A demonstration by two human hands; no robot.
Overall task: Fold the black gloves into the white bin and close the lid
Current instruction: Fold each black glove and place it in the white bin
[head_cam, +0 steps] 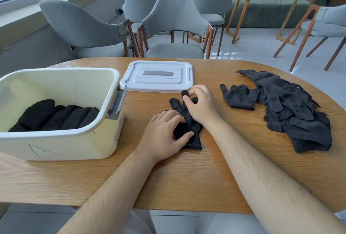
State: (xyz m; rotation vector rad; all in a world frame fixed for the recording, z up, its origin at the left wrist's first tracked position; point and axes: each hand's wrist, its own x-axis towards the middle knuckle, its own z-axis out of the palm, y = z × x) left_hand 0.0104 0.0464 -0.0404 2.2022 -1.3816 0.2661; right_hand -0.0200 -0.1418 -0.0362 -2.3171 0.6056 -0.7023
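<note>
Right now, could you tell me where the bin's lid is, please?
In the head view, the lid lies flat on the table, just right of the white bin and beyond the right hand.

left hand (164,132) bare | right hand (201,102) bare | forearms (116,187) bare, fine hair | trousers (221,222) pale grey

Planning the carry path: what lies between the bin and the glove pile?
Head view: one glove, the left hand pressing it down, the right hand pinching a fingertip; otherwise bare table.

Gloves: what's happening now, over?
Left hand presses glove flat; right hand pinches its fingertip. White bin open, lid off. Nothing blocking.
</note>
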